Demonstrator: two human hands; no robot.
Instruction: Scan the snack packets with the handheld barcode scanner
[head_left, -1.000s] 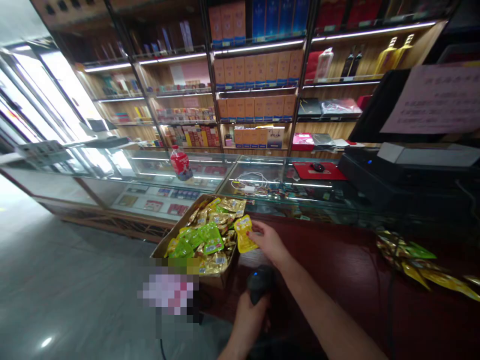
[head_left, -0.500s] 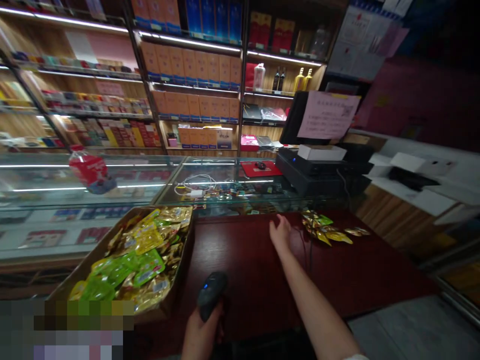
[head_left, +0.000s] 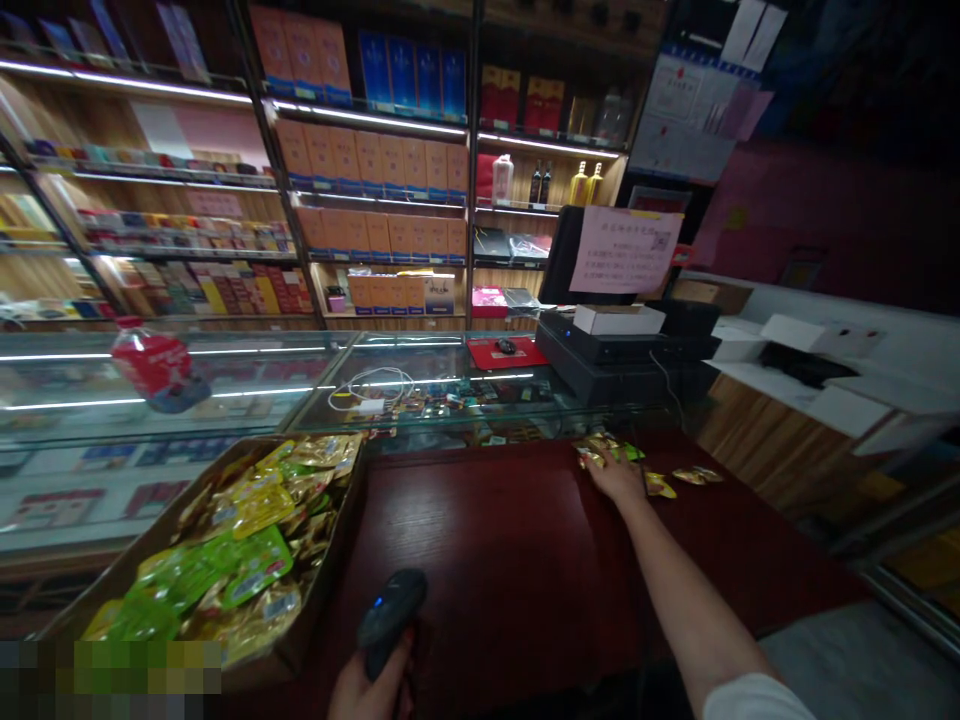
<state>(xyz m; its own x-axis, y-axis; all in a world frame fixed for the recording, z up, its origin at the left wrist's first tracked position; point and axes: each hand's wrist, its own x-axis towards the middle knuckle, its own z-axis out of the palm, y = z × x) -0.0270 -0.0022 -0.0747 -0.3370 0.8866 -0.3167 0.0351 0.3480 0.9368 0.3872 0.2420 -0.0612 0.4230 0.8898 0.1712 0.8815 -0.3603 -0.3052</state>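
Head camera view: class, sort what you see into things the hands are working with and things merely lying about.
In use:
left hand holding scanner
right hand on snack packets
box of packets

Lying about:
red bottle
white cable
mouse
till

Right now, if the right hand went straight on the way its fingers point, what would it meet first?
The right hand lies on the small heap of gold and green snack packets on the dark red wooden counter. Beyond them, the black cash register base probably comes next; depth is unclear.
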